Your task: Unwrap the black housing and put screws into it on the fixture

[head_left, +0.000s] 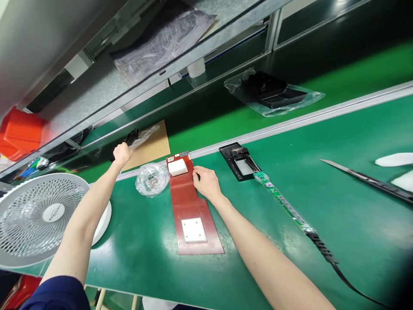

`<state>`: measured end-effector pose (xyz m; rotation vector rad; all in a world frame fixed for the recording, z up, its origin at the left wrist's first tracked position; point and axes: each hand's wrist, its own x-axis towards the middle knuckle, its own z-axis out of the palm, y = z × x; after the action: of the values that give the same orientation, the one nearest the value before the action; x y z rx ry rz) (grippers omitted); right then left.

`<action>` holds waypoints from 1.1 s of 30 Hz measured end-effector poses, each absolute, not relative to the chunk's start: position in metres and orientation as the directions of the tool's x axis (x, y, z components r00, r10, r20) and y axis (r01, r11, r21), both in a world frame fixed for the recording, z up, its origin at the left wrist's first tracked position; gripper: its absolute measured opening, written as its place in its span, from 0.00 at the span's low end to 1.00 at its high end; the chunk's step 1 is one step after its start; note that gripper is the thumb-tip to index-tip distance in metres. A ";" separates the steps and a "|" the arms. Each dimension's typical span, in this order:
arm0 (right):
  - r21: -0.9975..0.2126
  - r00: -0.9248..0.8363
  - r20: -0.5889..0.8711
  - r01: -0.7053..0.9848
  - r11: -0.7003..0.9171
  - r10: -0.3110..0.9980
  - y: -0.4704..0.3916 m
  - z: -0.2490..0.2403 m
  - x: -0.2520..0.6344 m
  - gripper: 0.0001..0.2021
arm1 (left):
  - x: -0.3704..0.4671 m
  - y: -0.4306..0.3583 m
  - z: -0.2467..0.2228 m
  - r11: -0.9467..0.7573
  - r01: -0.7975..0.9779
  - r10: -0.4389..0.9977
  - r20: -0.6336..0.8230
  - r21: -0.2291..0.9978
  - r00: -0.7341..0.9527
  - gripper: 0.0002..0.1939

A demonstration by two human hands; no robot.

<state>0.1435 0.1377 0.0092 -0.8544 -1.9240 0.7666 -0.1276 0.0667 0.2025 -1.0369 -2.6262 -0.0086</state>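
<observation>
Bagged black part [137, 137]: it lies on the brown cardboard sheet [151, 148] beyond the metal rail [290, 122], at the far left of your reach; your left hand [121, 154] is closed on its near end.
Left hand: fingers curled round the black part and its clear wrap; how firm the grip is cannot be told from here.
Right hand [206, 181]: resting on the right edge of the red plate [190, 206], fingers bent and loosely together, pinching nothing that can be seen.
Handling: you should find the part light and probably rigid inside, but the loose film looks slippery and may slide over it, so grip the solid body through the wrap, not the slack tail.
Red plate: flat on the green worktop [322, 193] in front of you, with a white block [177, 167] at its far end and a white square pad [193, 229] nearer you.
Screw bag [151, 178]: soft clear bag of small metal pieces, touching the plate's left edge and sitting under your left arm's path.
Edges: the rail stands between the part and the plate; lift over it.
Crowding: a white fan [38, 215] sits close to your left forearm.
Open room: bare worktop lies right of the plate, before the black tray [240, 161] and the long green tool [284, 202].
</observation>
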 end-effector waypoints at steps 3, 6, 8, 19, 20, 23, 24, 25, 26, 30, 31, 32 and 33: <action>-0.815 -0.358 0.470 0.175 0.553 0.807 0.136 0.017 0.142 0.16 | -0.100 0.050 0.208 0.716 0.677 0.690 0.318 -0.168 -0.650 0.15; -0.836 -0.336 0.503 0.045 0.547 0.796 0.122 0.035 0.140 0.17 | -0.070 0.027 0.206 0.675 0.703 0.729 0.349 -0.223 -0.590 0.14; -0.842 -0.351 0.520 -0.061 0.535 0.779 0.106 0.051 0.138 0.17 | -0.050 0.009 0.200 0.640 0.727 0.756 0.370 -0.248 -0.539 0.12; -0.905 -0.545 0.128 -0.405 -0.126 0.829 0.036 0.102 0.090 0.35 | 0.034 -0.079 0.128 0.335 0.847 0.773 0.635 -0.412 0.003 0.12; -0.896 -0.543 0.111 -0.418 -0.153 0.833 0.034 0.102 0.087 0.34 | 0.038 -0.085 0.123 0.311 0.846 0.758 0.650 -0.432 0.053 0.12; -0.888 -0.521 0.072 -0.422 -0.183 0.850 0.025 0.097 0.083 0.30 | 0.048 -0.100 0.111 0.282 0.841 0.721 0.681 -0.461 0.130 0.13; -0.894 -0.519 0.060 -0.409 -0.186 0.853 0.023 0.094 0.084 0.29 | 0.051 -0.105 0.107 0.280 0.841 0.711 0.689 -0.462 0.142 0.14; -0.902 -0.519 0.049 -0.390 -0.186 0.854 0.020 0.091 0.084 0.28 | 0.055 -0.111 0.104 0.271 0.846 0.707 0.691 -0.458 0.148 0.15; -0.912 -0.518 0.038 -0.368 -0.183 0.855 0.019 0.088 0.086 0.26 | 0.059 -0.118 0.101 0.247 0.861 0.713 0.685 -0.446 0.151 0.15; -0.951 -0.502 0.026 -0.278 -0.132 0.864 0.023 0.079 0.095 0.26 | 0.070 -0.159 0.093 -0.047 0.967 0.671 0.709 -0.251 0.217 0.16; -0.960 -0.498 0.030 -0.255 -0.113 0.866 0.025 0.078 0.099 0.25 | 0.070 -0.170 0.091 -0.113 0.976 0.625 0.750 -0.187 0.216 0.16; -0.969 -0.497 0.035 -0.229 -0.092 0.867 0.027 0.077 0.103 0.25 | 0.067 -0.181 0.090 -0.147 0.981 0.574 0.796 -0.128 0.190 0.16; -0.977 -0.497 0.040 -0.203 -0.071 0.867 0.029 0.076 0.108 0.25 | 0.062 -0.189 0.088 -0.140 0.988 0.534 0.834 -0.070 0.135 0.18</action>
<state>0.1080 0.0288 0.0756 -0.7614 -1.3931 1.6864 0.0617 -0.1890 0.0878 -1.7606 -1.4715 -0.8827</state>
